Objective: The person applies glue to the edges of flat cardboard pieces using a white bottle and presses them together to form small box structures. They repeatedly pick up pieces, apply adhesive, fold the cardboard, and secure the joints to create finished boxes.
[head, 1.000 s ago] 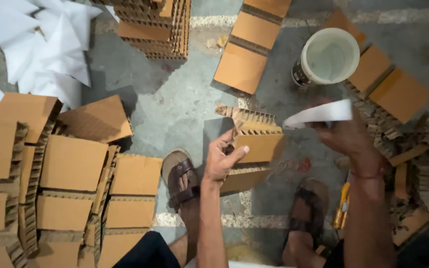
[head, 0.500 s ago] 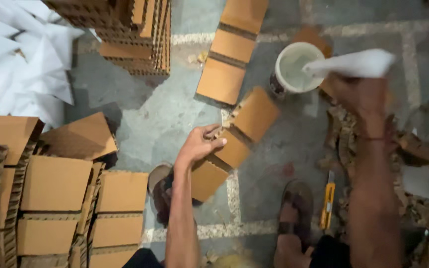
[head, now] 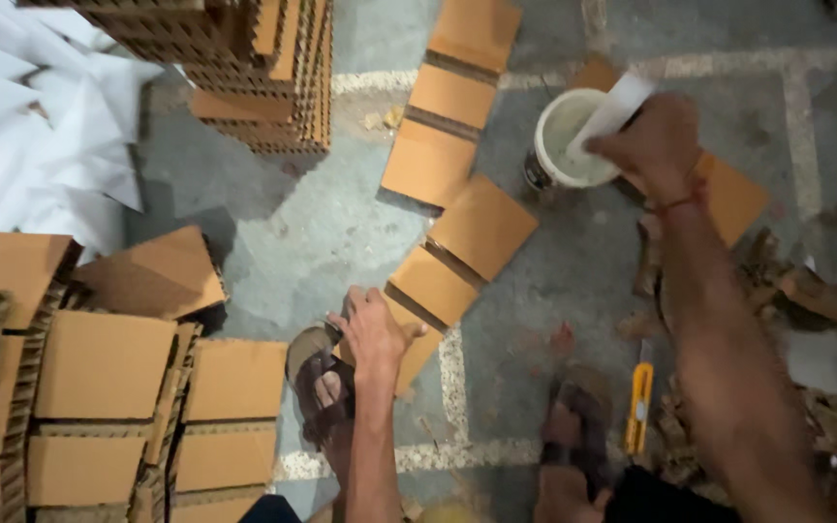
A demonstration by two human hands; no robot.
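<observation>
My left hand rests on the near end of a folded brown cardboard strip that lies on the grey floor, just above my sandalled left foot. My right hand holds a white paper piece and dips its end into a white bucket of pale paste. A second cardboard strip runs up past the bucket's left side.
Stacks of corrugated cardboard stand at the top left, more cardboard stacks at the lower left. White paper sheets lie far left. A yellow utility knife lies by my right foot. Cardboard scraps pile up on the right.
My right hand has carried the white paper from above the floor over to the bucket and into it. The left hand has lowered onto the cardboard strip.
</observation>
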